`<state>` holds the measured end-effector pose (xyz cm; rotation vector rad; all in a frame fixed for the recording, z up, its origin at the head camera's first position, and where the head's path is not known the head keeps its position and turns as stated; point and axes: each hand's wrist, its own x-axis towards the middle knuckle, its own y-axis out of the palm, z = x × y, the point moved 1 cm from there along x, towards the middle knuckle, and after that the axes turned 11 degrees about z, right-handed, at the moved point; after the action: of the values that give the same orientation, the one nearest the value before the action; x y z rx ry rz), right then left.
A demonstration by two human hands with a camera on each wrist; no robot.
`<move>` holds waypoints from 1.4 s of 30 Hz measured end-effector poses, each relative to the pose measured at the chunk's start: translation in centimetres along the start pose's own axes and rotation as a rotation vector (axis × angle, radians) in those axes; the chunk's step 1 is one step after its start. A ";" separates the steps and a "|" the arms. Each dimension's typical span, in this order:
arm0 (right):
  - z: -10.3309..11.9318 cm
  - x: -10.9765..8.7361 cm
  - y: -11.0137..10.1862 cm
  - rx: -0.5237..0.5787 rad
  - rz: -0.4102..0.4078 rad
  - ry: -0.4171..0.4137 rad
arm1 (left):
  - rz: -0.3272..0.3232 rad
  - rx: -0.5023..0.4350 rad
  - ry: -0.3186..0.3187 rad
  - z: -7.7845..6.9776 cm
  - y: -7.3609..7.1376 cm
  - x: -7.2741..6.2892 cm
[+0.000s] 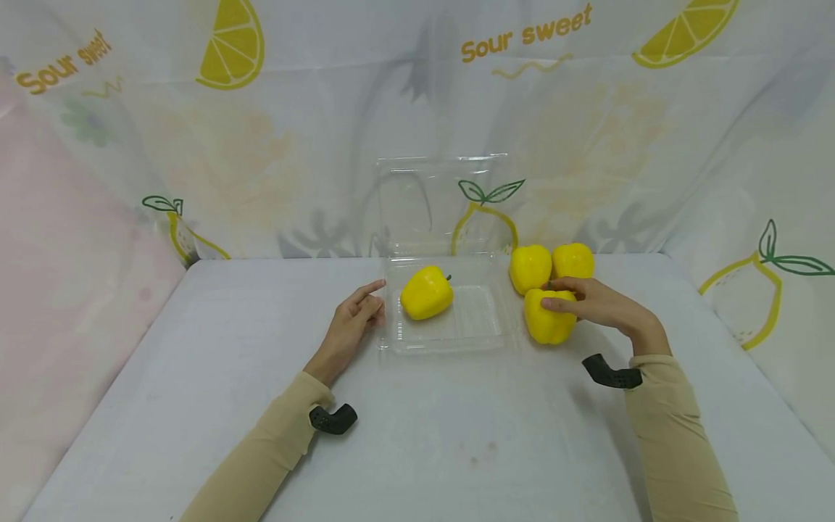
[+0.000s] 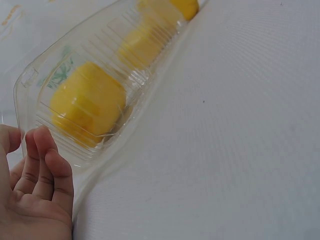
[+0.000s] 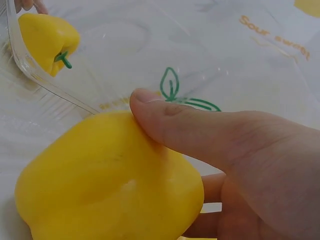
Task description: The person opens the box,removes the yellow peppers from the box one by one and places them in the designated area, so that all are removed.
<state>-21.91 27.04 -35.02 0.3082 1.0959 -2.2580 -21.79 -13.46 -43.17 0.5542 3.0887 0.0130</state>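
Note:
My right hand (image 1: 603, 303) holds a yellow bell pepper (image 1: 548, 322), thumb on its near top and the other fingers around its far side. In the right wrist view this pepper (image 3: 107, 175) fills the lower left, its underside out of sight. On the left, my left hand (image 1: 354, 322) rests with loosely bent fingers (image 2: 45, 140) right at the side wall of a clear plastic clamshell box (image 1: 450, 344). Inside the box, toward its left side, lies another yellow bell pepper (image 1: 426, 293) with a green stem. The box's lid (image 1: 417, 170) stands raised at the back.
Behind the held pepper, two more yellow bell peppers (image 1: 530, 268) sit side by side, to the right of the box. A white cloth covers the table (image 1: 443, 442). Lemon-printed fabric (image 1: 326, 123) hangs along the back and sides.

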 end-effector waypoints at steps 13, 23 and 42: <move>0.3 0.2 0.2 0.021 -0.018 0.021 | 0.001 -0.016 -0.009 0.0 0.0 0.0; 0.7 0.8 0.3 -0.005 -0.040 0.096 | 0.006 -0.018 0.004 -0.1 0.0 0.0; 0.5 1.2 0.4 0.007 -0.055 0.138 | 0.003 -0.012 0.020 0.1 0.0 0.0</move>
<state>-22.58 25.99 -35.48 0.4477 1.1807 -2.3177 -21.82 -13.45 -43.23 0.5613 3.1054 0.0378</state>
